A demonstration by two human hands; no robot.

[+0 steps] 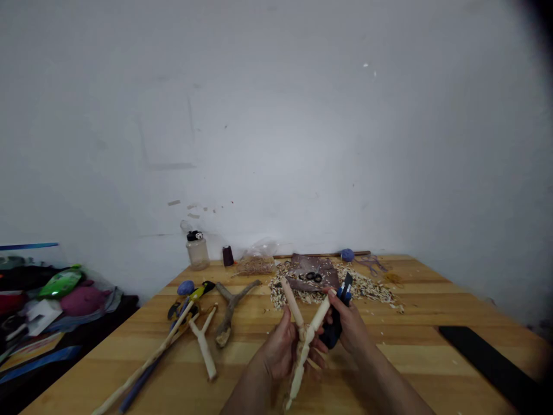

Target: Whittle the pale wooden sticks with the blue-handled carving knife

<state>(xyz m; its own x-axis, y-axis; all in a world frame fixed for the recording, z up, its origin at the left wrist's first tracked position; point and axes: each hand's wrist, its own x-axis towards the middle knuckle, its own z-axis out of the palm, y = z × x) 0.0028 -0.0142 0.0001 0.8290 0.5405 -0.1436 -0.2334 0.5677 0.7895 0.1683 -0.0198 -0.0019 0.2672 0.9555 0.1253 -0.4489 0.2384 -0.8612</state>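
Observation:
A forked stick (318, 316) with peeled, pale wood stands in front of me, its two prongs pointing up and away. My left hand (283, 351) is closed around it near the fork. Between the fingers and palm of my right hand (349, 323) is a blue and black utility knife (344, 291), tilted upward. That hand's thumb and fingertips also touch the upper end of the right prong. Left of my hands lie a small peeled forked stick (204, 349) and a forked branch (228, 311) with its bark on.
Wood shavings (367, 287) lie around a brown cloth (298, 271) with black scissors (313, 277). A jar (197, 253), a thread spool (227, 256) and a plastic bag (257, 262) stand by the wall. Long sticks (133, 377) lie left, a black strip (484, 363) right.

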